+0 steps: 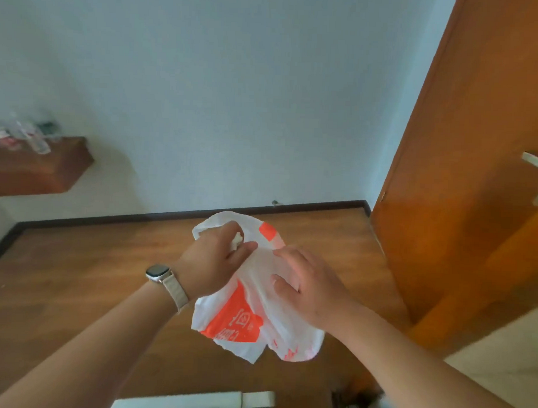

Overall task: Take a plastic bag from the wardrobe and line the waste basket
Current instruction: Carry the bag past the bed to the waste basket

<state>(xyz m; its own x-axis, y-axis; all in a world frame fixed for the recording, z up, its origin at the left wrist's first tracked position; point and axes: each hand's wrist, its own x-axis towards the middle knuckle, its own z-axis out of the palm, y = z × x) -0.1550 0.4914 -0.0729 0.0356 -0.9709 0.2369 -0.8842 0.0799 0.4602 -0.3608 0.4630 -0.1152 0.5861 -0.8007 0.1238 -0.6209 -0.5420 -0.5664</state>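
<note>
A white plastic bag (251, 319) with orange print hangs crumpled in front of me, above the wooden floor. My left hand (217, 257), with a watch on its wrist, pinches the bag's upper edge. My right hand (304, 281) grips the bag's middle from the right, with the thumb pressed into the plastic. Both hands are close together and touch the bag. No waste basket or wardrobe can be made out.
An orange wooden door (463, 180) with a metal handle (537, 164) stands open at the right. A wooden wall shelf (40, 168) with several small items hangs at the left. A white object (194, 399) lies at the bottom edge. Pale wall ahead.
</note>
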